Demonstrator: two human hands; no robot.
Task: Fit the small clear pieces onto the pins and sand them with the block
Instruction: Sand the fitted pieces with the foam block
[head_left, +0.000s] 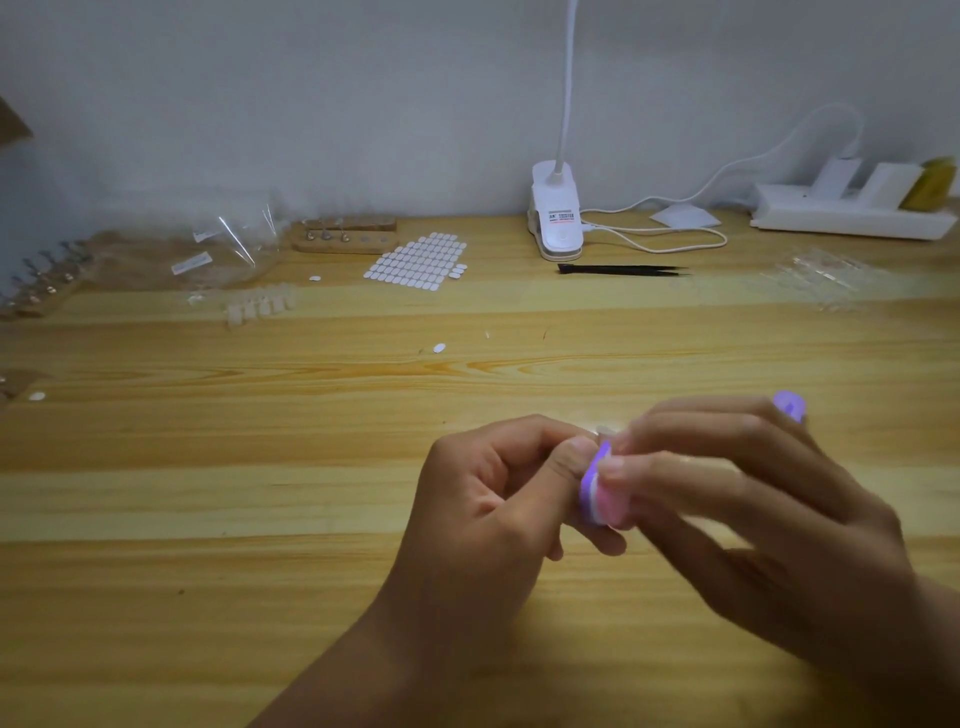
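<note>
Pinching from both sides: left hand nips a small clear piece, right hand curls round the sanding block pressed against it, near right on the wooden table
Piece looks thin, light and likely brittle, best held low by its pin, hidden here; block seems soft, layered purple, white and pink foam; far left lie a sheet of white oval tabs and a wooden pin stand

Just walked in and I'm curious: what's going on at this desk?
A person is working over the light wooden table. Their left hand pinches what looks like a small clear piece, while the right hand grips a purple, white and pink sanding block against it. Wooden pin stands and black tweezers sit untouched near the wall.
</note>
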